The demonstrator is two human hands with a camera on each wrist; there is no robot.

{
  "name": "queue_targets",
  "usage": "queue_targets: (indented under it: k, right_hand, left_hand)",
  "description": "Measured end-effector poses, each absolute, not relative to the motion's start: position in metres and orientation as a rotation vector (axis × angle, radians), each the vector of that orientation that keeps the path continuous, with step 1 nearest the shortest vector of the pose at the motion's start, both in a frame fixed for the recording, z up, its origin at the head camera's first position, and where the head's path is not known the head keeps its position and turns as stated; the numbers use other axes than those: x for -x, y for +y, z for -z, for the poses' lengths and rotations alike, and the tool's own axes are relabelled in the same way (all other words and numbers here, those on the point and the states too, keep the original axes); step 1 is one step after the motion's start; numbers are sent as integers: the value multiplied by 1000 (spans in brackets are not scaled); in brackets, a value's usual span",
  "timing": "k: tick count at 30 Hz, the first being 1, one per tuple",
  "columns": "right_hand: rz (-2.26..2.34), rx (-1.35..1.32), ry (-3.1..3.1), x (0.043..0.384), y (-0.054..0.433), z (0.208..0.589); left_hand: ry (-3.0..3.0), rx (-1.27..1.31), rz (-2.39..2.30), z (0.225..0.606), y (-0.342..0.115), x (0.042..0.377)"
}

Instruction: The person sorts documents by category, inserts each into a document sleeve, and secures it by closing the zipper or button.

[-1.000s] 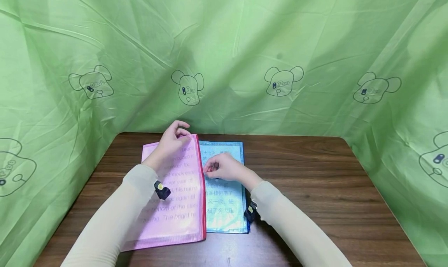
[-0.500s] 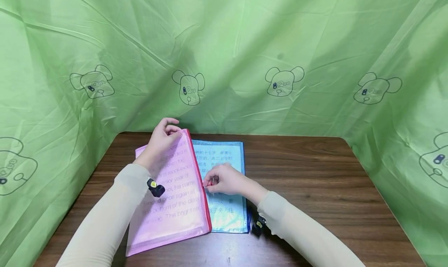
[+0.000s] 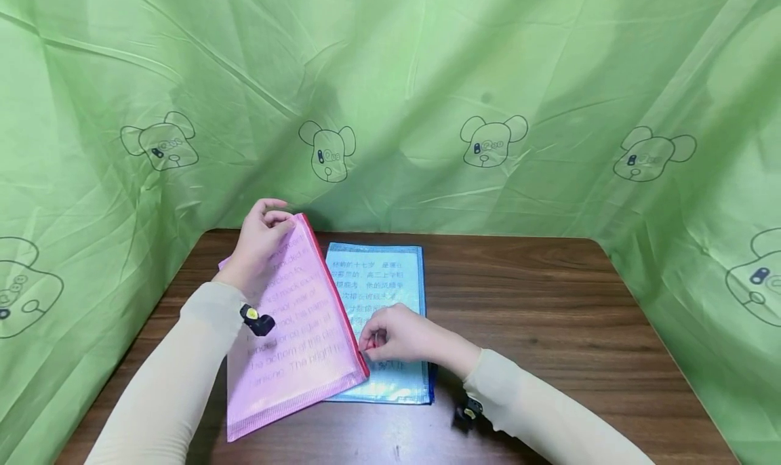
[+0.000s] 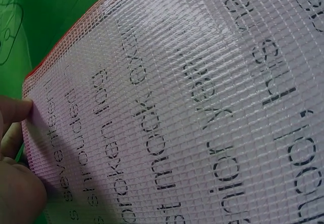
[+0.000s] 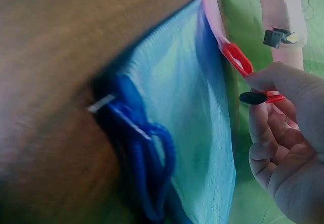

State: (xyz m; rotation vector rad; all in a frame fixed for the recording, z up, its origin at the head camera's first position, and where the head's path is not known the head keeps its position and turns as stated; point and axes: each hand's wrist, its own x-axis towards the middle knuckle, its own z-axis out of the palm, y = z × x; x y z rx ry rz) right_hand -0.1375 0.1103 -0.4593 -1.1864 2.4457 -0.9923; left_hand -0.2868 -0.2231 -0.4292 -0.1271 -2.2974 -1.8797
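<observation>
In the head view, my left hand (image 3: 256, 241) pinches the far edge of a translucent pink zip document pouch (image 3: 293, 336) near its red zipper corner. Mesh and printed English text fill the left wrist view, with my thumb and fingers gripping the pouch (image 4: 167, 107) at the left. My right hand (image 3: 399, 333) is near the lower end of the red zipper edge (image 3: 334, 285). In the right wrist view, that hand pinches a red zipper pull cord (image 5: 275, 98) with a black end (image 5: 252, 98). The pink pouch is tilted, its zipper side partly over a blue pouch.
The blue zip pouch (image 3: 372, 258), with Chinese text, lies flat on the brown wooden table (image 3: 537, 316). A blue cord loop (image 5: 167, 153) hangs at its corner. Green fabric (image 3: 403, 78) with bear-like drawings encloses the table's back and sides.
My left hand has moved left with the pink pouch, which has turned and uncovers more of the blue one. My right hand has slid toward the near end along the red zipper edge.
</observation>
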Motion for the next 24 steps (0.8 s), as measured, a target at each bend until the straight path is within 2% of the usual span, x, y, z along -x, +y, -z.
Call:
queue_targets:
  k: [8, 14, 19, 24]
  right_hand:
    - [1051, 1178, 2383, 125, 118, 457]
    - [1079, 1156, 2388, 127, 124, 455]
    - [1071, 1202, 2425, 128, 145, 454]
    - [1181, 1106, 2522, 131, 192, 452]
  left_hand:
    - [-2098, 3, 2016, 429, -249, 291]
    - [-2127, -64, 1944, 427, -246, 289]
    - [-2273, 15, 1826, 422, -242, 288]
    - [-2542, 195, 1579, 416, -241, 291]
